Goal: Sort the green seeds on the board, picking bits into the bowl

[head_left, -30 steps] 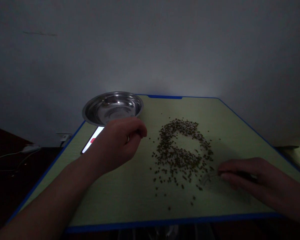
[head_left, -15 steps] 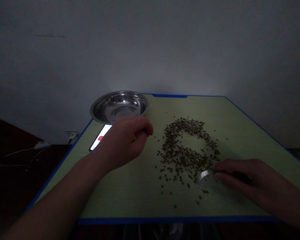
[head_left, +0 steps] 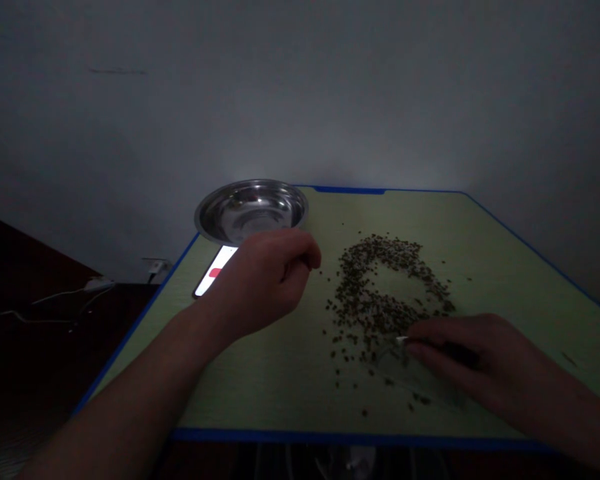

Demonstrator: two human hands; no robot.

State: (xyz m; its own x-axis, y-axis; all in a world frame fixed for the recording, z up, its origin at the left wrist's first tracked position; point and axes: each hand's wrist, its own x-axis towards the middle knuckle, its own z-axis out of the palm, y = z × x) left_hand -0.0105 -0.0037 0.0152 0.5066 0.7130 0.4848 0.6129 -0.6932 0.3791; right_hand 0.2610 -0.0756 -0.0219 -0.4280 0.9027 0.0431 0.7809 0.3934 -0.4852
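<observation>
My left hand point(head_left: 275, 277) is closed, its fingers curled in, hovering over the table left of the scattered small dark pieces point(head_left: 375, 310). Whatever those fingers hold, if anything, is hidden. My right hand point(head_left: 473, 357) pinches a clear, see-through object point(head_left: 403, 363) with a bright edge, low over the near right part of the pieces. Its kind is hard to make out in the dim light. The pieces look like seeds or beans and lie in a loose ring around a barer patch.
A shiny steel basin point(head_left: 253, 210) stands at the table's far left corner. A phone point(head_left: 215, 270) with a lit screen lies in front of it, partly behind my left hand. The pale green table point(head_left: 260, 400) has a blue edge. A wall rises behind; cables point(head_left: 75, 293) run at left.
My right hand has moved left with the clear object, closer to the middle of the pieces. The whole view has shifted slightly; my left hand keeps its closed pose.
</observation>
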